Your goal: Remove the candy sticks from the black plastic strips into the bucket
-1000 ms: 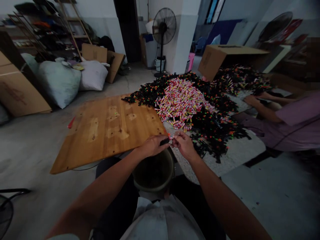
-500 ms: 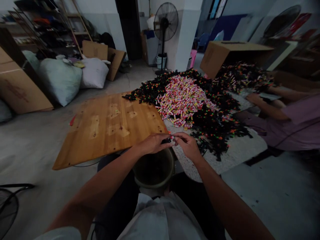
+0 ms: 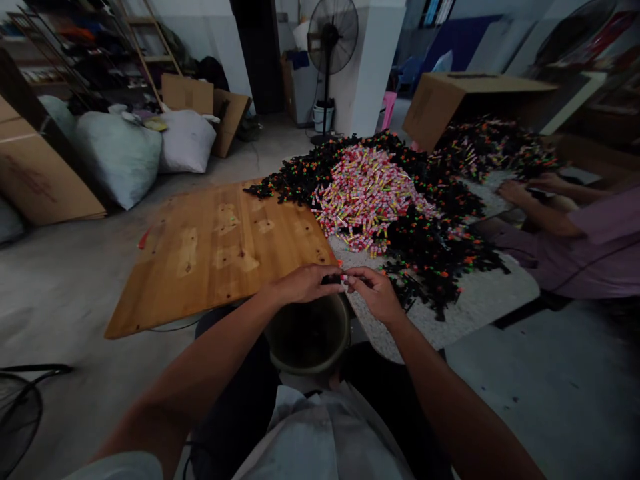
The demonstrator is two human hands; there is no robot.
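A wide concrete floor runs through the room, with stuffed sacks and a flattened cardboard box along the far left, and a standing fan beside the white pillar. Low in the middle lies a big wooden board, its right edge meeting a pale speckled tabletop. On that top sprawls a broad heap of black pieces dotted with orange and green tips, and set upon it a smaller mound of pink and yellow tubes. Behind stands a brown carton, tilted, with more of the dark mix spread at its foot. To the right a co-worker in a mauve sleeve has a hand in that far spread (their other hand is close by it, near the table's edge).

Nearer, between the seated person's knees, sits a dark round bucket; its inside is too dim to read. Just above its rim the left hand and the right hand come together, fingertips almost meeting. Both pinch one small piece, dark on the left side and pink-tipped toward the right; it is held in the air over the bucket's far edge, just short of the black heap.
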